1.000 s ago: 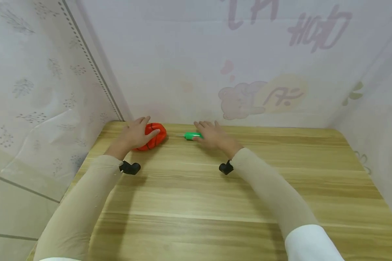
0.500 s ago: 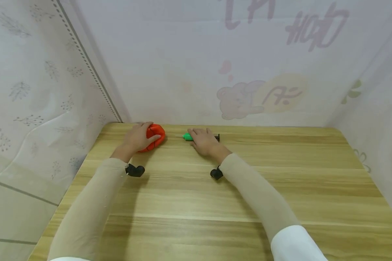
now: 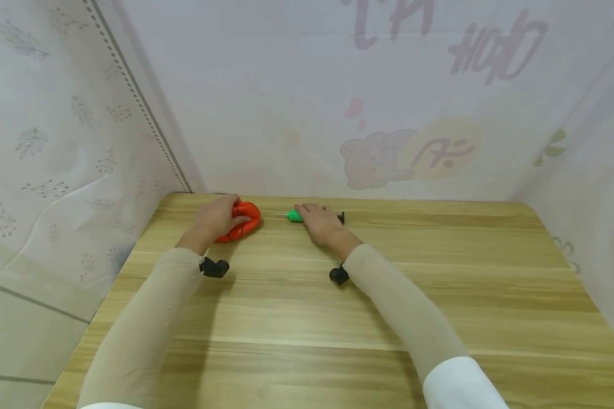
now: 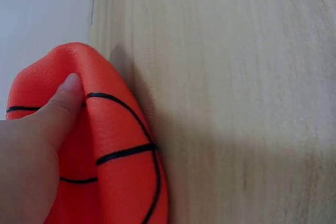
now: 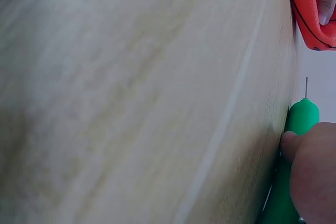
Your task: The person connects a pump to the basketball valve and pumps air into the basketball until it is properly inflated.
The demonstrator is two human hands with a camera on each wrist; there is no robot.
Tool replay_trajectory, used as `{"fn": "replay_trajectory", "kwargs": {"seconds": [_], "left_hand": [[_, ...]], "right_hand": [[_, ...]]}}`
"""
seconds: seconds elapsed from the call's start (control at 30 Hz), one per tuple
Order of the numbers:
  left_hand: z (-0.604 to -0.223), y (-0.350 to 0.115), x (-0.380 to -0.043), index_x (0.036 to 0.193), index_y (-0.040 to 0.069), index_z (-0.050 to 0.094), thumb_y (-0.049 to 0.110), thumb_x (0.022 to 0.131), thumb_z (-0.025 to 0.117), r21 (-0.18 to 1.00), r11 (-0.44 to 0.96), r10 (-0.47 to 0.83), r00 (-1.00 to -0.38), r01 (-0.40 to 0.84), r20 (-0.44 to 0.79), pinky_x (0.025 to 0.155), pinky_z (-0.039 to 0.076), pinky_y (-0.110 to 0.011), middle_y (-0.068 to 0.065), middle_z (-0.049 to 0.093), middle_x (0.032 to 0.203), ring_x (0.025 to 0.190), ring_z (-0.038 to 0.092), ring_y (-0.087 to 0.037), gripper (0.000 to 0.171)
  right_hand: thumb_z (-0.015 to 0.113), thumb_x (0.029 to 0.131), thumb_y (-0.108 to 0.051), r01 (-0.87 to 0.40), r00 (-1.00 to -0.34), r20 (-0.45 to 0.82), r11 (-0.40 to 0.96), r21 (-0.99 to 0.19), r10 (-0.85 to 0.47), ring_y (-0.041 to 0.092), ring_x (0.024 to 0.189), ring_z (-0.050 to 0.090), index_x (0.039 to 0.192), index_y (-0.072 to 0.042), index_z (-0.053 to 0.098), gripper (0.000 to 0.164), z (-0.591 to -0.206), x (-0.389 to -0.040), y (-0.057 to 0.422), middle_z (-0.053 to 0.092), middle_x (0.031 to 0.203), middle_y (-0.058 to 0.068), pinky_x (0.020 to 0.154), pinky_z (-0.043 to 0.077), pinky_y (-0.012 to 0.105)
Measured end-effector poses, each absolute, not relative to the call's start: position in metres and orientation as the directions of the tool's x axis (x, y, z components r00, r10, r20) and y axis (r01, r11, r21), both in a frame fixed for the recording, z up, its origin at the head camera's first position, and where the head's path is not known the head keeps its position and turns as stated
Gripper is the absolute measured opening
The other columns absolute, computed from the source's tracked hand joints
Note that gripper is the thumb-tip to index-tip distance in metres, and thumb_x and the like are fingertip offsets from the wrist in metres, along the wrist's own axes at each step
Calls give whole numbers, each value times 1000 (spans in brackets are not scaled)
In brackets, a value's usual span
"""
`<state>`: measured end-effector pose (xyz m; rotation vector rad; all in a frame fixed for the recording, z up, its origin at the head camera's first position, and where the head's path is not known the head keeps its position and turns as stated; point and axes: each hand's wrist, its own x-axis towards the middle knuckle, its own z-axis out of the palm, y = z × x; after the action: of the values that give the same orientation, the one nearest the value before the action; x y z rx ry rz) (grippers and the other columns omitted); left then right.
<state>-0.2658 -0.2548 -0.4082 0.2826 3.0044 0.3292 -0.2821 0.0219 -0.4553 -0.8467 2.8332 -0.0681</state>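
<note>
A soft, deflated red-orange ball with black basketball lines (image 3: 253, 217) is at the back left of the table. My left hand (image 3: 214, 219) grips it, the thumb pushed into a deep dent, as the left wrist view shows on the ball's folded skin (image 4: 118, 124); the other fingers are hidden. To its right lies a green ball pump (image 3: 293, 216), its thin needle pointing left at the ball without touching it. My right hand (image 3: 323, 224) holds the pump's barrel (image 5: 304, 115), thumb on the near side. Behind that hand the pump's black handle (image 3: 341, 217) sticks out.
The wood-grain table (image 3: 307, 318) ends at a printed cloth wall (image 3: 266, 113) just behind the ball and pump. Cloth also hangs on both sides. A black wrist camera (image 3: 215, 267) sits below the left hand, another black camera (image 3: 339, 276) below the right.
My right hand has come left and down onto the pump, uncovering its black handle. My left fingers have drawn in on the ball, and its dent is deeper.
</note>
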Motion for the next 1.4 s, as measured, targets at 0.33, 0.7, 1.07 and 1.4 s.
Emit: {"fn": "replay_trajectory", "kwargs": {"seconds": [0.33,0.7,1.07,1.4], "left_hand": [[-402,-248,-264,97,12,56,29,91,78,185,930,337,-938,318,-78,72,47,-44,-5,62,85,84,60,-28,28],[-394,-247,-253,85,13,42,14,87,68,95,886,461,-885,454,-69,63,42,-42,-3,47,72,67,52,-27,26],[-394,-241,-244,95,9,46,21,93,66,235,845,502,-864,480,-41,70,43,-40,-5,50,80,74,51,-26,24],[-398,-226,-235,137,18,63,46,94,72,188,826,544,-838,531,-26,81,49,-43,-11,58,110,92,57,-28,52]], "right_hand": [[37,111,-23,-548,-818,-147,831,-97,-556,26,150,31,162,-15,23,53,-457,-282,23,34,162,6,117,31,50],[38,111,-20,-574,-801,-136,812,-104,-584,27,147,36,162,-13,23,53,-443,-276,29,40,159,9,116,34,50],[41,110,-15,-620,-773,-108,781,-74,-625,30,145,40,161,-10,23,55,-429,-266,47,42,157,12,114,37,50],[47,109,-18,-674,-737,-41,738,-39,-675,31,140,45,159,-8,29,54,-421,-250,69,46,153,12,110,41,51]]}}
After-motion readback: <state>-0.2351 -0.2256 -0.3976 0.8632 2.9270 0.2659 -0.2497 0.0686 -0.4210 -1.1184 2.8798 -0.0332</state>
